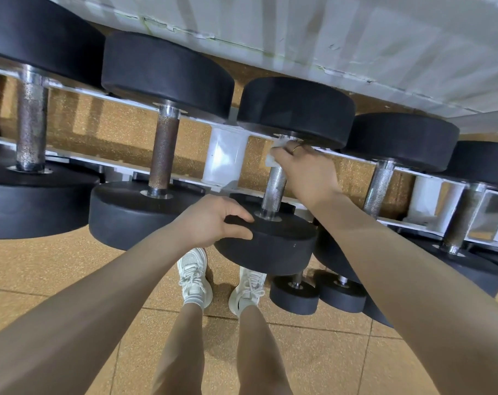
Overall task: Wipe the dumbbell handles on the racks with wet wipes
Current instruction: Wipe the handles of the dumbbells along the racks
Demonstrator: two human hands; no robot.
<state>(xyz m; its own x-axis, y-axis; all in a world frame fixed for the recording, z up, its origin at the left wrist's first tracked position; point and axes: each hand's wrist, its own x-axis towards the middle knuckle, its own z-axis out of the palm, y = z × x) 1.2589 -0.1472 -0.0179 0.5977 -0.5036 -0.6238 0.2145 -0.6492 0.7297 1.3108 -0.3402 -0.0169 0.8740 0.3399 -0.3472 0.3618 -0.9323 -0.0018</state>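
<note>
1. Gripping the top of a dumbbell handle (274, 189) is the right hand (306, 172), its fingers (287, 151) curled around a white wet wipe (272, 159) and pressing it against the metal just under the far weight head.
2. Down at seven o'clock from that hand, the left hand (213, 220) holds the near black weight head (270, 243) of the same dumbbell, thumb on top and the fingers wrapped over the rim.
3. That dumbbell sits at the centre of the view on a white rack (225, 158), its handle running from the near head up toward twelve o'clock.
4. More dumbbells line the rack: a rusty-handled one (163, 155) just beside it at nine o'clock, another further left (31, 124), and a shiny-handled one (380, 186) at three o'clock.
5. Smaller dumbbells (294, 293) show on a lower level at five o'clock.
6. Straight down at six o'clock, two white sneakers (195, 277) stand on the tan speckled floor (57, 269).
7. A gold ring (296, 148) shows on one finger of the right hand.
</note>
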